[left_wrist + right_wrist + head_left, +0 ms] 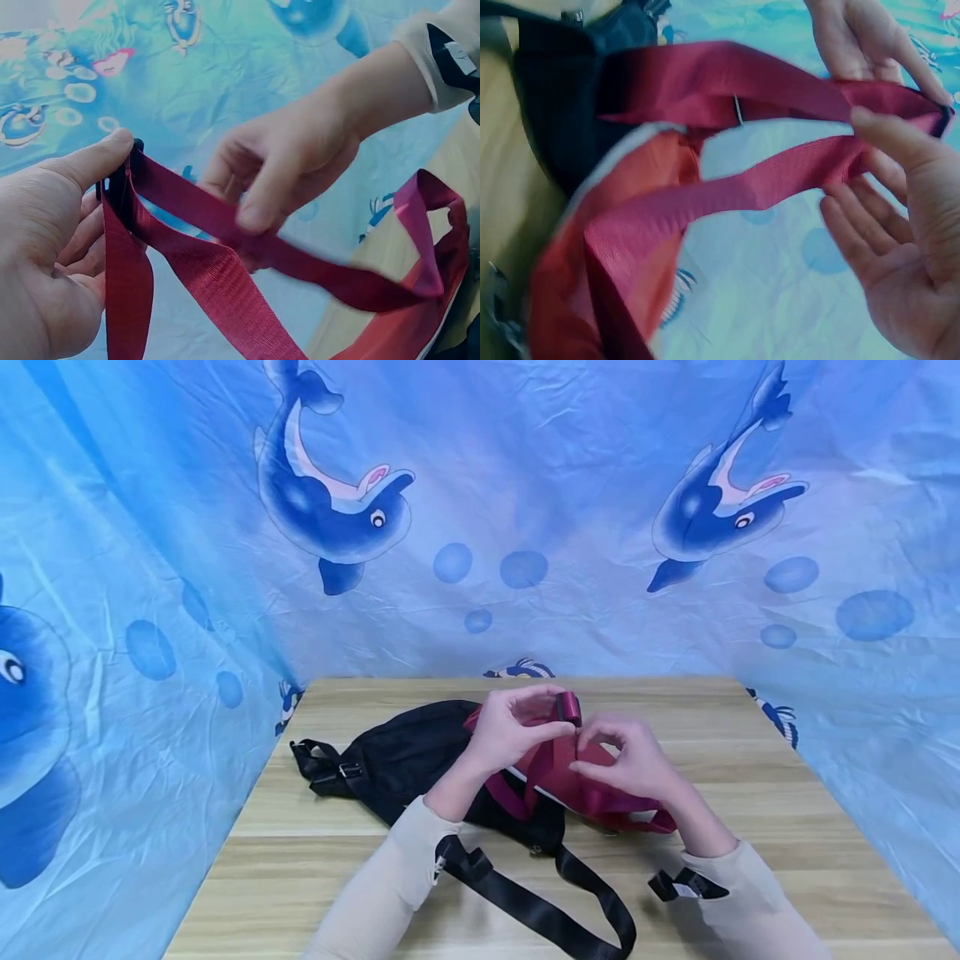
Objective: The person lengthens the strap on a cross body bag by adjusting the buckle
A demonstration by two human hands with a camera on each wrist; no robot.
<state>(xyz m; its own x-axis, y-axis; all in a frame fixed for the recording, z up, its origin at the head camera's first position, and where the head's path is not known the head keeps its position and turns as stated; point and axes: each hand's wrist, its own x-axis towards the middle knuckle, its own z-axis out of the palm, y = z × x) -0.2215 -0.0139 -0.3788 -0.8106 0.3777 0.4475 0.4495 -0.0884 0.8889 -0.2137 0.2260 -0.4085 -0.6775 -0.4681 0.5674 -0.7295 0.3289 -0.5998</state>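
Observation:
A red bag (558,768) lies against a black bag (416,747) on the wooden table. My left hand (498,731) holds the black strap adjuster (120,187) on the red bag's strap, with its thumb at the top edge. Dark red webbing (225,289) loops through this adjuster and hangs down from it. A short way to the right, my right hand (626,756) pinches one run of the strap between thumb and fingers. In the right wrist view, that strap run (780,172) stretches from the bag to the right hand's fingers.
A black strap (540,914) from the black bag curls toward the table's front edge. Another black strap with a metal buckle (350,770) lies at the left. Behind and beside the wooden table (750,827) hangs a blue sheet (480,510) printed with dolphins.

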